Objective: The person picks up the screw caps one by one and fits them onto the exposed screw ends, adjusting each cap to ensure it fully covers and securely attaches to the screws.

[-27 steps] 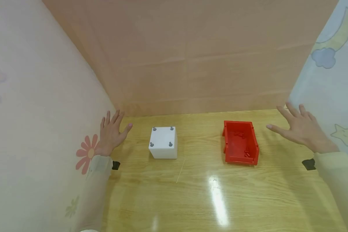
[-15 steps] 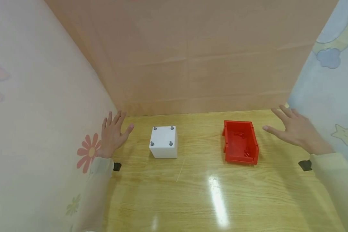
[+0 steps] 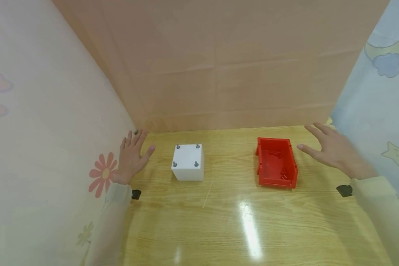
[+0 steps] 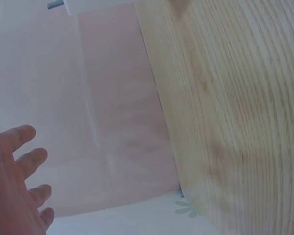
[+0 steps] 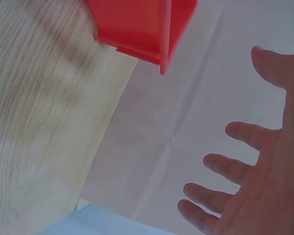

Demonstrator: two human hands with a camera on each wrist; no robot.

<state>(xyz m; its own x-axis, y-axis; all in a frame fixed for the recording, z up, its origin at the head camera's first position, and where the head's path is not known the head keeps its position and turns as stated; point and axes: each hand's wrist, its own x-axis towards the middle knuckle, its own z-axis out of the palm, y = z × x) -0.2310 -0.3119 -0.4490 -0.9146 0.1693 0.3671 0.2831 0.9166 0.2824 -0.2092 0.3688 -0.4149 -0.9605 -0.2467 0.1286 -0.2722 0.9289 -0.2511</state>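
A white block (image 3: 187,157) with an upright metal bolt at each top corner stands left of centre on the table. To its left, my left hand (image 3: 132,159) is held with fingers spread and nothing in it. A red bin (image 3: 262,162) sits right of centre, its front side low, with several small red pieces (image 3: 283,174) inside. My right hand (image 3: 334,153) is held to the right of the bin, fingers extended and empty. In the right wrist view part of the red bin (image 5: 130,24) shows beyond the spread fingers (image 5: 230,166). One bolt (image 4: 55,4) shows in the left wrist view.
The wooden table (image 3: 226,221) ends at a tan back sheet (image 3: 216,74). Pale patterned sheets stand as walls at left (image 3: 53,111) and right (image 3: 379,107). A thin pale strip (image 3: 207,194) lies in front of the block.
My right hand has moved left, nearer the red bin. My left hand has shifted slightly right and down. The block and bin have stayed in place.
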